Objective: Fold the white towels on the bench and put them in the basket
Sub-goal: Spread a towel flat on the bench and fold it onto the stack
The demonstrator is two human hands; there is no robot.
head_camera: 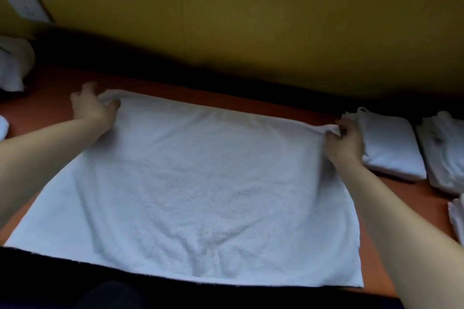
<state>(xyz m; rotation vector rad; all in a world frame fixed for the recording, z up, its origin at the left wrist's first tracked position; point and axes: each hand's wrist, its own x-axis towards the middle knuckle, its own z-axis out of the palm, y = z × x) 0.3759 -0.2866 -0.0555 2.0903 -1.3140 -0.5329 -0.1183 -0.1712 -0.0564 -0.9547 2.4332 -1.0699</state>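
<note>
A large white towel (195,183) lies spread flat on the orange bench (50,88), its near edge hanging over the bench's front. My left hand (91,105) pinches the towel's far left corner. At the far right corner my right hand (347,140) grips the cloth with curled fingers. Both arms reach forward over the towel's sides. No basket is in view.
Folded white towels (394,148) lie to the right, with another stack (444,153) beside them and one more (457,218) at the right edge. A bunched white towel (12,68) sits at the far left. A yellow wall with a socket (23,5) stands behind.
</note>
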